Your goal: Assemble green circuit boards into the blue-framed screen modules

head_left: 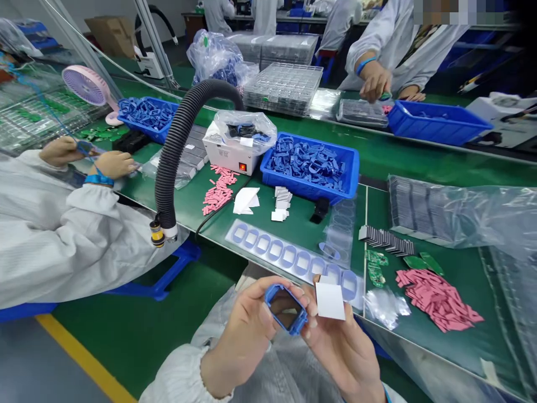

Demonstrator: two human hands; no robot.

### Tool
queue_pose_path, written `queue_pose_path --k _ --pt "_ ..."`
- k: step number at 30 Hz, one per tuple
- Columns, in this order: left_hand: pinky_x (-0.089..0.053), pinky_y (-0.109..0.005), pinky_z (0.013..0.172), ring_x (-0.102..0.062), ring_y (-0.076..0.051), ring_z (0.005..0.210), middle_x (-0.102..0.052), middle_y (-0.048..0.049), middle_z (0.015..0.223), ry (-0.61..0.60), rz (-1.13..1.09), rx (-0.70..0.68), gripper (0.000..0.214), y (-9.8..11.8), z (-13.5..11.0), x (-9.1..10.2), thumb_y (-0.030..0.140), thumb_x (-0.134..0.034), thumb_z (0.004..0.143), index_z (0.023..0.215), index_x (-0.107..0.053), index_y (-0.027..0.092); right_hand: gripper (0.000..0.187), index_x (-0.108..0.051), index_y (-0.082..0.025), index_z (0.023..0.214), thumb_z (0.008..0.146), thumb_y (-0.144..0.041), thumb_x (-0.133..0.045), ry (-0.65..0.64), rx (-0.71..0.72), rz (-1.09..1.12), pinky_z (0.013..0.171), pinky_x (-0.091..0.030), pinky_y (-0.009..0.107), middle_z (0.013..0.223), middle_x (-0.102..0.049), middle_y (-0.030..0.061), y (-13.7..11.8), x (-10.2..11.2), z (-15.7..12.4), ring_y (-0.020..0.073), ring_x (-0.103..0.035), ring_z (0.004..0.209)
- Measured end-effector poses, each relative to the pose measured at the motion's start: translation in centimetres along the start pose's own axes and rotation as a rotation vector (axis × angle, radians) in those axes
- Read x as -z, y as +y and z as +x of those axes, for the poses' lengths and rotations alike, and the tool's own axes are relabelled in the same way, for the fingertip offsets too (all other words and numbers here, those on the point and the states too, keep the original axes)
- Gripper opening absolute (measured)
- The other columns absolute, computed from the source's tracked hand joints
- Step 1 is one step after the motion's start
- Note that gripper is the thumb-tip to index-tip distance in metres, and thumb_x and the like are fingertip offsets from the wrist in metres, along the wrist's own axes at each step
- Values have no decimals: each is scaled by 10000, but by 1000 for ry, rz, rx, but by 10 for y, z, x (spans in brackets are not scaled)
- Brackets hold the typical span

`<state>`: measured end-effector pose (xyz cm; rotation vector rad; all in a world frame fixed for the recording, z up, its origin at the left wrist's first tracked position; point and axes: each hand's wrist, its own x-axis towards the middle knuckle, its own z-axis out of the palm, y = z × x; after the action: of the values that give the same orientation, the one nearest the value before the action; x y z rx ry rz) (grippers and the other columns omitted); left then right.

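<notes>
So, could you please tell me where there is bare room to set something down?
A bare band of green bench runs between the far blue bin and bagged strips. A narrower patch lies between the white cards and oval-piece sheet. It's crowded around the green boards, clear packets and right-hand pink pile.

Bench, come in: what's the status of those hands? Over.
Left hand gripping blue-rimmed dark piece. Right hand holding white card beside it. Strip of oval films just beyond; nothing seen blocking either hand.
</notes>
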<state>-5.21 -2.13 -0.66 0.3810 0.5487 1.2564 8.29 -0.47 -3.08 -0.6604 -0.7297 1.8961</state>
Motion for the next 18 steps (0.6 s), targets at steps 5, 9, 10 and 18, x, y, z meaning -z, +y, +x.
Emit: queue_pose_path --k 5,9,10,18 --pt "-518 -245 681 -644 -148 762 -699 -24 845 -3 -13 28 300 -10 4 -13 427 -735 681 934 -711 268 312 -565 -282 903 858 -550 -411 123 140 -270 463 -426 282 698 -551 57 -13 8 -12 162 -526 559" --pt "-506 -205 748 -650 -136 851 -710 -18 880 -26 13 6 297 -12 6 -14 395 -738 689 951 -711 257 335 -539 -275 856 859 -575 -390 207 284 -501 480 -440 286 652 -518 44 -27 5 -21 169 -531 568" --pt "-501 -204 774 -651 -139 879 -713 -19 897 -28 29 -4 293 -13 6 -14 389 -732 698 959 -711 257 309 -537 -276 871 859 -560 -418 224 352 -559 499 -456 287 668 -528 42 -30 4 -23 173 -549 597" --pt "-493 -243 845 -657 -169 939 -735 -20 962 -23 177 -106 294 -20 7 -10 374 -717 722 997 -705 269 272 -629 -205 1067 798 -169 -639 181 918 -1204 693 -504 365 892 -654 71 -31 2 -29 226 -604 856"
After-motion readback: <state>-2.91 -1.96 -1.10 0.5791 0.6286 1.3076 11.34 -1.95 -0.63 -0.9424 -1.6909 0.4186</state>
